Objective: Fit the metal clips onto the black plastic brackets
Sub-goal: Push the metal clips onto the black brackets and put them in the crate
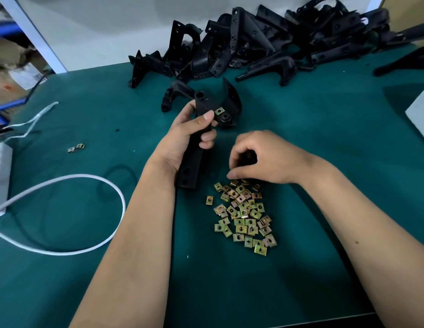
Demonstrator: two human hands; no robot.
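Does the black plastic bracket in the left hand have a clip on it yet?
Yes: a brass-coloured metal clip sits on the bracket.

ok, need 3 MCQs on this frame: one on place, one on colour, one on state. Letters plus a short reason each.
1. Where is the loose heap of metal clips?
A. On the mat just below the right hand
B. On top of the bracket pile
C. Inside the white box

2. What colour is the table mat?
A. Red
B. Dark green
C. Yellow

3. What state is the bracket in the left hand in?
A. Lying flat on the mat, untouched
B. Held, with one clip fitted on it
C. Snapped in two

Answers:
1 A: the clips lie on the mat under the right hand, which reaches into their top edge.
2 B: the mat is dark green throughout.
3 B: the left hand grips the held bracket, and a fitted clip sits by the thumb.
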